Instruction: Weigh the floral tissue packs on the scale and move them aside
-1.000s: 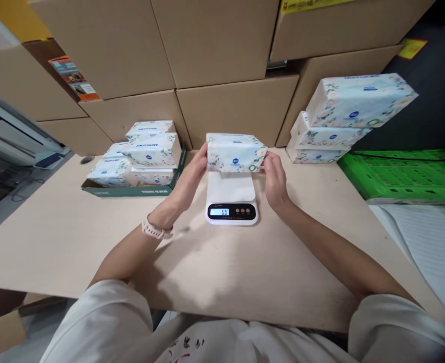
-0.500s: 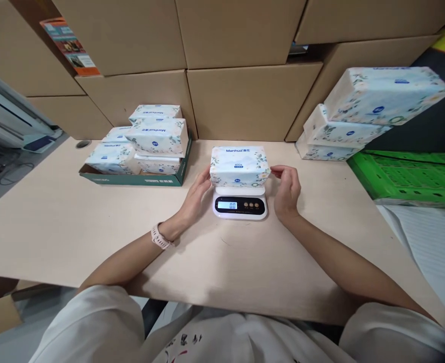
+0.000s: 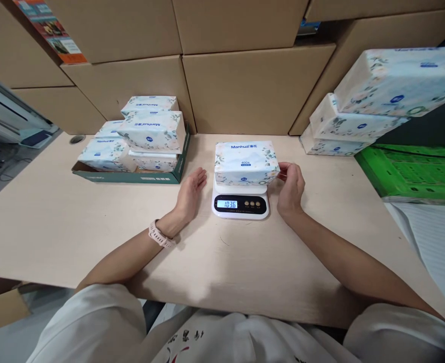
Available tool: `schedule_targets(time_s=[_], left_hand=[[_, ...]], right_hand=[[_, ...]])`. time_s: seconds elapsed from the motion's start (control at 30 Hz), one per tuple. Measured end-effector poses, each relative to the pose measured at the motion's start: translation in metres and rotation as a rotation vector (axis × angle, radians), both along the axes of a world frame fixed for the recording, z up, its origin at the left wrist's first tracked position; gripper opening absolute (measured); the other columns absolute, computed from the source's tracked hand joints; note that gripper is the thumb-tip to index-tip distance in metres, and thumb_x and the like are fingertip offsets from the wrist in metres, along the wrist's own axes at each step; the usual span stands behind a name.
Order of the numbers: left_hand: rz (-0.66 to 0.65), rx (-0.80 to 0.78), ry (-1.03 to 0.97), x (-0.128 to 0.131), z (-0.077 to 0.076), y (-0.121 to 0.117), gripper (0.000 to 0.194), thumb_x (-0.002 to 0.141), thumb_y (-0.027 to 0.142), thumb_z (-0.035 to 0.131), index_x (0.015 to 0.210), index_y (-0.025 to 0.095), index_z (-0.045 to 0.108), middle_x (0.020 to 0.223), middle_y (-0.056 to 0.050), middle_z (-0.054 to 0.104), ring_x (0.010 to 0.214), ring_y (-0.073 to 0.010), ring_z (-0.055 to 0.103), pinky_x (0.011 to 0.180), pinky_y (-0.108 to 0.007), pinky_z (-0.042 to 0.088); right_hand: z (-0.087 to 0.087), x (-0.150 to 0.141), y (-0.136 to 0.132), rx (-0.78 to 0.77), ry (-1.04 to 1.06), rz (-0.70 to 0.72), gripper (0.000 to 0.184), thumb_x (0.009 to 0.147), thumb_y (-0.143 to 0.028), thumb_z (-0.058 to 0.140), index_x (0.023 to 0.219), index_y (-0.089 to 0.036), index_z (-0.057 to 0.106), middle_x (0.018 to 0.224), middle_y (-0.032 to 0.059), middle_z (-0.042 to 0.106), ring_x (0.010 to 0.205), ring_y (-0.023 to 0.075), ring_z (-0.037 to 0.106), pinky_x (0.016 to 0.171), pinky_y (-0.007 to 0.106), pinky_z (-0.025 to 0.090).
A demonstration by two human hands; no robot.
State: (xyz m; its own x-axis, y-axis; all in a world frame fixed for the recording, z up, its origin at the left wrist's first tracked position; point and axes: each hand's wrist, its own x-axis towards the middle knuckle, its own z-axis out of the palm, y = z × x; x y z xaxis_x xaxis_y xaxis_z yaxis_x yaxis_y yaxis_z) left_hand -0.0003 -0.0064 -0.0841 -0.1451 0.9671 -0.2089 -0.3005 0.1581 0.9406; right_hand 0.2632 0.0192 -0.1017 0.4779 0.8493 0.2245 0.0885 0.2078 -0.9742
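A floral tissue pack [image 3: 246, 161] lies flat on a white kitchen scale [image 3: 240, 202], whose lit display shows a reading. My left hand [image 3: 191, 192] rests on the table just left of the scale, fingers stretched out, holding nothing and apart from the pack. My right hand [image 3: 292, 187] sits at the pack's right end with fingers loosely curled; its fingertips are at or just off the wrapper.
A green-edged cardboard tray [image 3: 131, 176] with several tissue packs stands at the back left. Three more packs [image 3: 362, 121] are stacked at the back right beside a green plastic crate [image 3: 415, 174]. Large cardboard boxes [image 3: 252, 88] line the table's far edge.
The pack went from held above the scale to resting on it. Both hands let go and drew apart. The display changed from zero to a weight reading.
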Motion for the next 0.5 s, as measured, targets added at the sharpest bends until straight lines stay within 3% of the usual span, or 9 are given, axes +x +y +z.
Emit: schedule_targets(time_s=[0.17, 0.5], left_hand=[[0.003, -0.013, -0.008, -0.006, -0.0022, 0.0042, 0.047, 0.097, 0.042, 0.063, 0.135, 0.016, 0.073, 0.162, -0.019, 0.071, 0.16, -0.0309, 0.063, 0.146, -0.05, 0.038], [0.026, -0.002, -0.034, -0.0044, -0.0026, 0.0043, 0.033, 0.092, 0.035, 0.068, 0.119, 0.018, 0.075, 0.146, -0.015, 0.08, 0.152, -0.0293, 0.069, 0.145, -0.049, 0.039]], right_hand=[[-0.0047, 0.0011, 0.0079, -0.088, 0.17, -0.03, 0.053, 0.1, -0.072, 0.055, 0.091, -0.023, 0.074, 0.097, 0.0037, 0.077, 0.095, 0.0193, 0.073, 0.093, 0.037, 0.058], [-0.0053, -0.0001, 0.0086, -0.085, 0.175, -0.046, 0.061, 0.098, -0.082, 0.057, 0.088, -0.024, 0.072, 0.092, 0.0021, 0.075, 0.091, 0.0182, 0.072, 0.089, 0.035, 0.06]])
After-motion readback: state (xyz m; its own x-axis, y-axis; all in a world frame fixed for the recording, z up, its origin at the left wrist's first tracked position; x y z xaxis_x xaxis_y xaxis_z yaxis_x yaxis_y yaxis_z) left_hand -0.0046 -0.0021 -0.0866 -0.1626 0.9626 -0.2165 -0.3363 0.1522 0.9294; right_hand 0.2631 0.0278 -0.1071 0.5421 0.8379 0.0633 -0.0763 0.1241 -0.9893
